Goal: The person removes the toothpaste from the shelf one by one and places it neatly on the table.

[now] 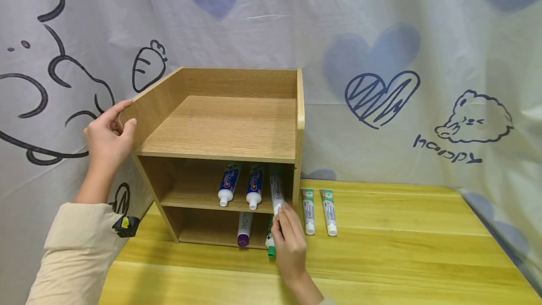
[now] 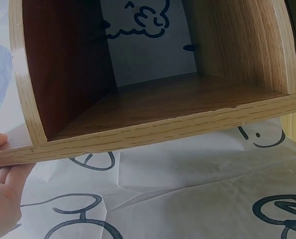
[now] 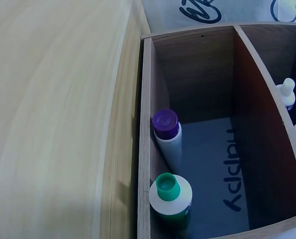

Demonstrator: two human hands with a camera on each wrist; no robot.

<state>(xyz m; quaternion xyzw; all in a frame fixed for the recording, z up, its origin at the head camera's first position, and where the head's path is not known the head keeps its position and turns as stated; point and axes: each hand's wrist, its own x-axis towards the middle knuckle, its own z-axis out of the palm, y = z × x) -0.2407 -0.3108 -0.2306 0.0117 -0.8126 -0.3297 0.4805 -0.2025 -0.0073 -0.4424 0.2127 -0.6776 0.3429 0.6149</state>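
Note:
My left hand [image 1: 107, 138] grips the left side panel of a wooden shelf unit [image 1: 233, 126], thumb on one side and fingers on the other. At the right end of the middle shelf, my right hand [image 1: 291, 246] pinches the cap end of a white toothpaste tube [image 1: 276, 188]. Left of that tube, two blue toothpaste tubes [image 1: 229, 180] lie with white caps facing forward. On the lowest level are a purple-capped tube [image 3: 166, 132] and a green-capped tube [image 3: 170, 196]. The right hand is outside the right wrist view.
Right of the unit, two green-and-white toothpaste tubes [image 1: 308, 213] lie side by side on the yellow wooden table [image 1: 402, 244]. A white curtain [image 1: 360, 13] with drawings hangs behind and along the left. The unit's top tray has raised sides.

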